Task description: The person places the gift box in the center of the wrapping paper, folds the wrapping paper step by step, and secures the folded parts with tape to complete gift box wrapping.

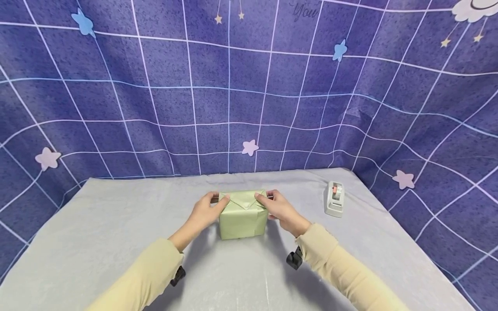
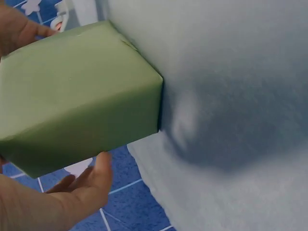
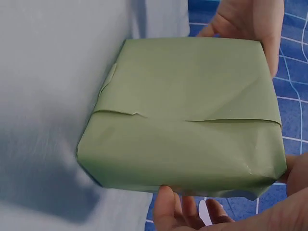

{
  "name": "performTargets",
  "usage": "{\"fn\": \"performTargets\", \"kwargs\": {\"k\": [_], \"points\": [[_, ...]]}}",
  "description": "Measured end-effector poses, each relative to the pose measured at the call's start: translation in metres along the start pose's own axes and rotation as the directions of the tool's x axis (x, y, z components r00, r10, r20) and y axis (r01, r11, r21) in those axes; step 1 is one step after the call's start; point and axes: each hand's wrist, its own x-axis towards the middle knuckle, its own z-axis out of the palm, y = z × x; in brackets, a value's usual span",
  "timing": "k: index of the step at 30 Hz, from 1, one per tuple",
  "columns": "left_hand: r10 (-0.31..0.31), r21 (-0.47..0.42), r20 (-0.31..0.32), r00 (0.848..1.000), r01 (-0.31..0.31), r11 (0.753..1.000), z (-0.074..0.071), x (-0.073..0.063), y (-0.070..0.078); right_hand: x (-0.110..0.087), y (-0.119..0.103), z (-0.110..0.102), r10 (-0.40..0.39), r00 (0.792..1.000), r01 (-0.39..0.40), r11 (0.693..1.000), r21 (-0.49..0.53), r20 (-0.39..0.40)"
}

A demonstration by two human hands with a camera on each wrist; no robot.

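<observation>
A box wrapped in pale green paper (image 1: pixel 243 222) stands upright at the middle of the table, its top end folded to a pointed flap. My left hand (image 1: pixel 206 210) grips its left side, with the thumb on the top edge near the flap. On the opposite side my right hand (image 1: pixel 283 211) holds the box the same way, thumb on top and fingers along the side. A smooth face of the box (image 2: pixel 72 82) fills much of the left wrist view. The right wrist view shows a paper seam across the box (image 3: pixel 192 82).
A white tape dispenser (image 1: pixel 333 201) with a red-centred roll stands to the right of the box. Pale grey cloth (image 1: pixel 128 224) covers the table. Behind and to the right hangs a blue curtain (image 1: pixel 249 103) with grid lines and stars.
</observation>
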Motion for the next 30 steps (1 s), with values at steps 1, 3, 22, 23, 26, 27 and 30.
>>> {"fn": "performTargets", "kwargs": {"k": [1,3,22,23,26,27,30], "points": [[-0.048,-0.032,0.029,0.998,0.049,0.998,-0.001,0.0,0.0,0.0,0.0,0.0,0.008,1.0,-0.008,1.0,0.0,0.0],[-0.144,-0.097,0.104,0.984,0.154,0.983,-0.002,-0.001,0.001,0.0,0.001,-0.001,0.019,1.0,-0.019,1.0,0.006,0.004],[-0.171,-0.187,0.267,0.948,0.225,0.956,-0.003,-0.012,-0.001,-0.006,0.002,-0.011,-0.05,0.985,0.061,0.996,-0.062,0.162],[-0.141,-0.187,0.253,0.957,0.191,0.964,-0.002,-0.01,-0.003,-0.005,0.003,-0.011,-0.077,0.983,0.088,0.994,-0.058,0.168],[-0.038,-0.205,0.228,0.973,0.086,0.975,-0.001,-0.009,-0.008,-0.002,0.008,-0.01,-0.157,0.973,0.169,0.984,-0.06,0.17],[-0.002,-0.209,0.225,0.974,0.051,0.977,-0.001,-0.008,-0.01,-0.002,0.01,-0.01,-0.179,0.969,0.191,0.98,-0.057,0.169],[0.085,-0.224,0.232,0.969,-0.032,0.974,-0.002,-0.011,-0.019,-0.002,0.019,-0.008,-0.237,0.957,0.25,0.966,-0.064,0.168]]}}
